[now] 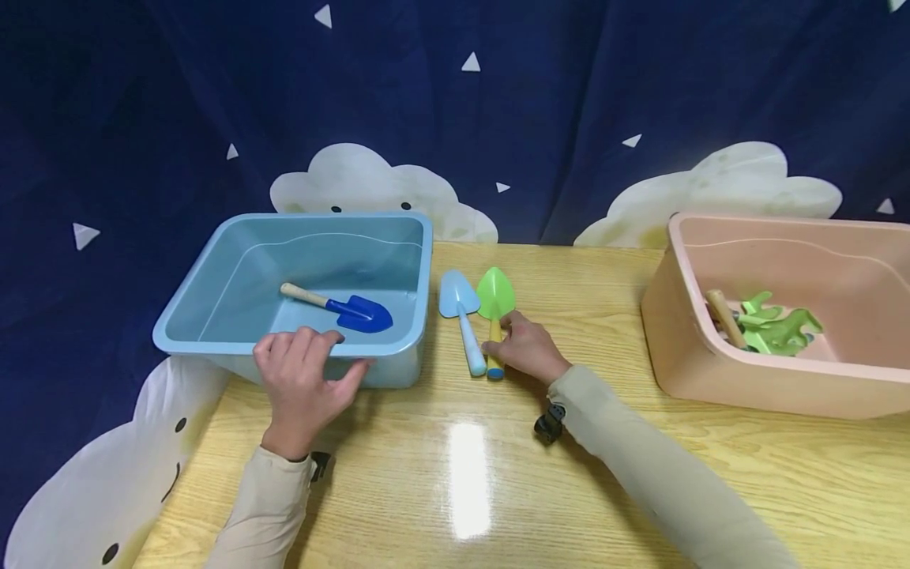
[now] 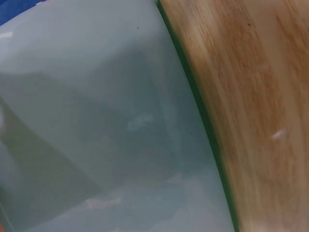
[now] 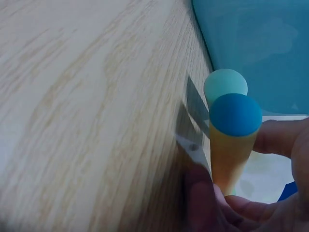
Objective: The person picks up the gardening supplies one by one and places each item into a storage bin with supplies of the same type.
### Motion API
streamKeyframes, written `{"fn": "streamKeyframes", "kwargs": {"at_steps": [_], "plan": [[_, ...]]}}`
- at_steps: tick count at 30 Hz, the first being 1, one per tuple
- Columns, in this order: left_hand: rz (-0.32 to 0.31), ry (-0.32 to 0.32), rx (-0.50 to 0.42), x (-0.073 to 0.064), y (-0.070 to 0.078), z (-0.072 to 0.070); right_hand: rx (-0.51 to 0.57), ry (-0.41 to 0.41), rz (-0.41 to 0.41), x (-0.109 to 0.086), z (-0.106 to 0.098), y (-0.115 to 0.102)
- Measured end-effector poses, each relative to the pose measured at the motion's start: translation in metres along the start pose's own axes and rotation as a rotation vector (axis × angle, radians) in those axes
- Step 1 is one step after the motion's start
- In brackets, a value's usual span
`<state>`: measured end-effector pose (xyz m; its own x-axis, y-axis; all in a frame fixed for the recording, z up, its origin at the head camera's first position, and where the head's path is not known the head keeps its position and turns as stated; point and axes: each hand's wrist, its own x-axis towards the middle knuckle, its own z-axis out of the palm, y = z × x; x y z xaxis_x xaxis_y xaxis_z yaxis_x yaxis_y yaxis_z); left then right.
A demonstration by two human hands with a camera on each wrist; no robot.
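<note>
My left hand (image 1: 302, 387) grips the front rim of a blue plastic tub (image 1: 377, 350), fingers over the edge and thumb along the outside. Inside that tub lies a dark blue trowel (image 1: 364, 314) with a wooden handle. My right hand (image 1: 529, 348) pinches the yellow handle of a green trowel (image 1: 495, 292) between thumb and fingers. In the right wrist view the blue end cap (image 3: 235, 115) of this handle faces the camera. Close along its left side lies a light blue trowel (image 1: 459, 292). The left wrist view shows only the tub's outer wall (image 2: 111, 121) and the table.
A pink tub (image 1: 768, 391) stands at the right, holding a wooden-handled tool (image 1: 725, 318) and green tools (image 1: 782, 332). Both tubs rest on a wooden table (image 1: 398, 474). Behind hangs a dark blue cloth (image 1: 540, 103) with clouds and triangles.
</note>
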<state>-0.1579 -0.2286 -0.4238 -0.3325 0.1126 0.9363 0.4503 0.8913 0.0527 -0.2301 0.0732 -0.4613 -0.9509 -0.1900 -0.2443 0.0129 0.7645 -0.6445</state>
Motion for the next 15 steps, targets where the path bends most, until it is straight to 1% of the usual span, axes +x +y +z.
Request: {"fn": "streamKeyframes", "kwargs": {"at_steps": [3,5,7,11,15], "plan": [[0.001,0.004,-0.007,0.0008,0.0004,0.0003,0.01,-0.016,0.019,-0.0005,0.0001,-0.0002],[0.001,0.005,-0.01,0.0011,0.0007,0.0002,0.045,-0.028,0.027,-0.0009,-0.0004,0.0003],[0.001,0.005,-0.011,0.0012,0.0009,0.0,0.098,-0.053,0.048,-0.001,-0.0013,0.0011],[0.001,0.002,-0.012,0.0011,0.0014,-0.0005,0.237,-0.109,0.109,0.0004,-0.0048,0.0034],[-0.003,-0.001,-0.012,0.0011,0.0019,-0.0006,0.358,-0.152,0.121,0.0026,-0.0088,0.008]]}}
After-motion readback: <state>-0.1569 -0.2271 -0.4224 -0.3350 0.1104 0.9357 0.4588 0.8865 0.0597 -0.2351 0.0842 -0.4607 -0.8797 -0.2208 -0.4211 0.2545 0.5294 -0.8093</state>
